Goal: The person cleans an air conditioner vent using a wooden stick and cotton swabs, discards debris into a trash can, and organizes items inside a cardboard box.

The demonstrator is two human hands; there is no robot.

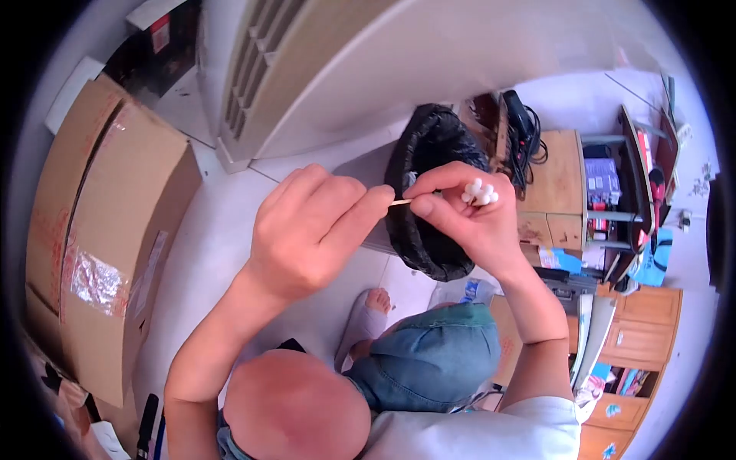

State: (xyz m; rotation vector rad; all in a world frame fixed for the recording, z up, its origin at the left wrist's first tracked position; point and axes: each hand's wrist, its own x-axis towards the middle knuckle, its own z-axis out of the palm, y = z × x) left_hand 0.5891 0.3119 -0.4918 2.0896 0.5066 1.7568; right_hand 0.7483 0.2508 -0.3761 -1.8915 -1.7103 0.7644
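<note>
My left hand (pixel 310 234) is closed, its thumb and fingertips pinching one end of a thin wooden stick (pixel 400 202), apparently a cotton swab's. The other end sits between the thumb and index finger of my right hand (pixel 468 211). Several cotton swabs (pixel 479 192) are tucked in the curled fingers of that right hand, their white tips bunched together and showing above the palm. Both ends of the pinched stick are hidden by fingers. Beneath my hands stands a bin lined with a black plastic bag (pixel 422 249), its mouth partly covered by my right hand.
A large cardboard box (pixel 115 230) stands at left. My bent knees (pixel 295 406) are close below my arms. At right are a wooden cabinet (pixel 556 180), a hair dryer with a black cord (pixel 521 126) and a shelf unit (pixel 625 192). A pale slatted appliance (pixel 322 84) rises ahead.
</note>
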